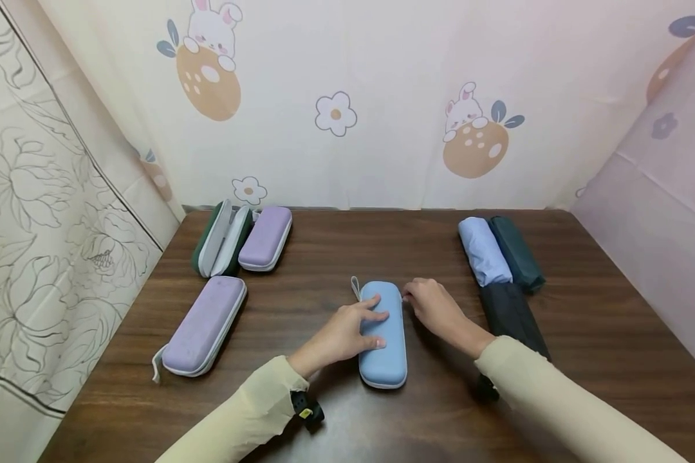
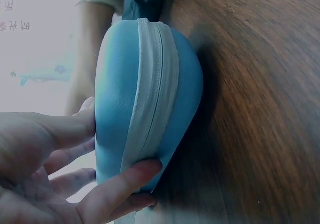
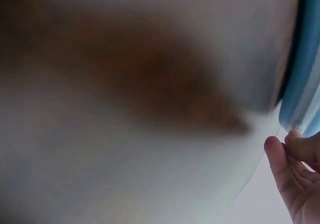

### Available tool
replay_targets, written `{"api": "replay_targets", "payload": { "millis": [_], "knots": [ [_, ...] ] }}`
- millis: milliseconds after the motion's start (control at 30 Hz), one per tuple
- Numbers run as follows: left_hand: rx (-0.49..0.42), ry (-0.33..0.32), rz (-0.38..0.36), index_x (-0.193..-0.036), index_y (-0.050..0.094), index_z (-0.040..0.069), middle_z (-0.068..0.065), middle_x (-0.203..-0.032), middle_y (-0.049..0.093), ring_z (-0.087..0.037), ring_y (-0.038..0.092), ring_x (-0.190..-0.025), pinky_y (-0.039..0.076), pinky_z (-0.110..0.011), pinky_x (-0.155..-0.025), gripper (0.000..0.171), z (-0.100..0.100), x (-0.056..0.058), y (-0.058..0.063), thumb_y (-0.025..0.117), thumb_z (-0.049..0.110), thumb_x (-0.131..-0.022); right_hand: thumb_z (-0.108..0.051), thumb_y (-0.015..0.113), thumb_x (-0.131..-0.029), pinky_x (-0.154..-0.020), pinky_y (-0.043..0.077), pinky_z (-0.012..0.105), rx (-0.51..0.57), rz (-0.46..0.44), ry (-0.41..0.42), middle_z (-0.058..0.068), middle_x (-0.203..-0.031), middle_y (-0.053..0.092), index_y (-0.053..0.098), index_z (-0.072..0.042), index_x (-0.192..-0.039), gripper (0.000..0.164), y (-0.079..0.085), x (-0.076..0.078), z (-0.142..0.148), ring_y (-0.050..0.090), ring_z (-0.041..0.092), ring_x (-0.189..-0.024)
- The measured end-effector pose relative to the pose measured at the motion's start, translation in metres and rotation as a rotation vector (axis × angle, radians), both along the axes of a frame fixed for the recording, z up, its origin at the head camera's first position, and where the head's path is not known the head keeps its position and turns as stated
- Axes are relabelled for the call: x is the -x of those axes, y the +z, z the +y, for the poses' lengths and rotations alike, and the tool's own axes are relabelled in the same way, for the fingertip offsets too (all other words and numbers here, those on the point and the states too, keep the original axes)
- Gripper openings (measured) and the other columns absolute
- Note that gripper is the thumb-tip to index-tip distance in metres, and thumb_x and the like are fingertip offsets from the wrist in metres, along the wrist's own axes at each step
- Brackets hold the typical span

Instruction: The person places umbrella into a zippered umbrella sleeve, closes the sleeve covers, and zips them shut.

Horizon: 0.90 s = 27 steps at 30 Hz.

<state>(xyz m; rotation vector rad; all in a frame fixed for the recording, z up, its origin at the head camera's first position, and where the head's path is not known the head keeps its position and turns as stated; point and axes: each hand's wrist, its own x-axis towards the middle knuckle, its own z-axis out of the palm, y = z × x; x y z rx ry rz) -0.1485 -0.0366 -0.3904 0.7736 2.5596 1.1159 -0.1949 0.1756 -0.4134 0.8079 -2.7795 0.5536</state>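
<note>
A light blue zip case (image 1: 383, 347) with a pale zip band lies lengthwise on the brown table, its wrist loop (image 1: 356, 288) at the far end. My left hand (image 1: 347, 331) holds it from the left, fingers spread over the top. In the left wrist view, the left hand (image 2: 65, 169) has its thumb and fingers round the case (image 2: 117, 89), across the zip band. At the case's far right side is my right hand (image 1: 437, 310). The right wrist view shows the right hand (image 3: 302, 179) pinching the small zipper pull, mostly hidden by the fingertips, at the zip band.
Two purple zip cases (image 1: 205, 325) (image 1: 266, 238) and an opened dark green case (image 1: 222, 238) lie on the left. On the right are a light blue rolled fabric bundle (image 1: 485, 251), a dark green one (image 1: 517, 253) and a black one (image 1: 514, 315), partly behind the right forearm. A patterned curtain (image 1: 382, 161) hangs behind the table.
</note>
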Motion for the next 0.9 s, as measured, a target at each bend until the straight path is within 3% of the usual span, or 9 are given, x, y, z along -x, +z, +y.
{"api": "replay_targets", "payload": {
  "millis": [267,633,767,900],
  "knots": [
    [0.004,0.005,0.02,-0.127,0.06,0.003,-0.014,-0.147,0.037,-0.032,0.034,-0.133,0.035,-0.043,-0.104,0.049,0.0,-0.001,0.0,0.075,0.018,-0.082,0.006,0.069,-0.082,-0.059,0.053,0.03,-0.101,-0.013,-0.018,0.007,-0.075,0.06,0.069,-0.001,-0.082,0.007,0.008,0.013,-0.005,0.063,0.02,-0.07],
    [0.009,-0.028,0.023,-0.127,0.06,0.002,-0.016,-0.147,0.036,-0.032,0.033,-0.134,0.034,-0.044,-0.105,0.048,-0.001,0.002,0.002,0.074,0.016,-0.083,0.002,0.068,-0.085,-0.069,0.054,0.032,-0.072,-0.029,0.001,0.006,-0.081,0.062,0.07,-0.002,-0.084,0.005,0.009,0.033,-0.011,0.064,0.021,-0.078],
    [0.01,-0.046,0.016,-0.128,0.06,0.003,-0.015,-0.148,0.035,-0.031,0.032,-0.135,0.034,-0.042,-0.105,0.048,-0.001,0.003,0.001,0.074,0.017,-0.083,0.002,0.067,-0.086,-0.069,0.053,0.032,-0.064,-0.04,0.07,0.006,-0.082,0.064,0.07,-0.002,-0.084,0.005,0.009,0.044,-0.017,0.064,0.021,-0.077],
    [0.028,-0.051,0.022,-0.128,0.06,0.005,-0.014,-0.148,0.036,-0.03,0.033,-0.134,0.034,-0.042,-0.105,0.048,-0.001,0.004,0.001,0.074,0.018,-0.083,0.005,0.066,-0.085,-0.066,0.052,0.029,-0.066,-0.057,0.218,0.004,-0.078,0.064,0.071,-0.002,-0.084,0.008,0.012,0.061,-0.023,0.062,0.017,-0.073]
  ]
}}
